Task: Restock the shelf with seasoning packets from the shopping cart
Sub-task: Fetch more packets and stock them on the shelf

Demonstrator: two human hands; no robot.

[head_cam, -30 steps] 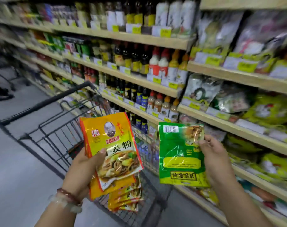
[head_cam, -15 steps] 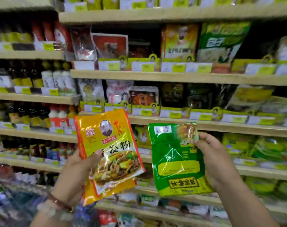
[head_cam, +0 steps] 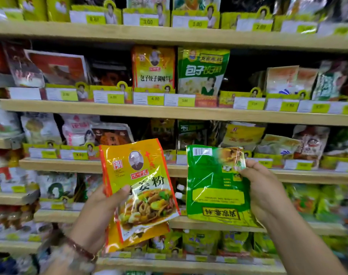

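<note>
My left hand (head_cam: 97, 213) grips a stack of orange-yellow seasoning packets (head_cam: 141, 187), thumb pressed on the front one, which shows a portrait and a food picture. My right hand (head_cam: 266, 191) holds a green seasoning packet (head_cam: 214, 187) by its right edge, back side facing me with the barcode at top. Both packets are held up in front of the wooden shelves (head_cam: 169, 112). On the shelf above stand a matching yellow packet (head_cam: 153, 66) and a green packet (head_cam: 202, 70). The shopping cart is out of view.
Several wooden shelf boards run across the view, each fronted with yellow-and-white price tags (head_cam: 155, 99). Packets of many kinds fill every row, with red and dark ones (head_cam: 56, 66) at upper left and green ones (head_cam: 200, 243) on the lowest row.
The view has swung right from the cart and bottle shelves and moved closer to the packet shelves. Both hands keep hold of their packets in much the same pose.
</note>
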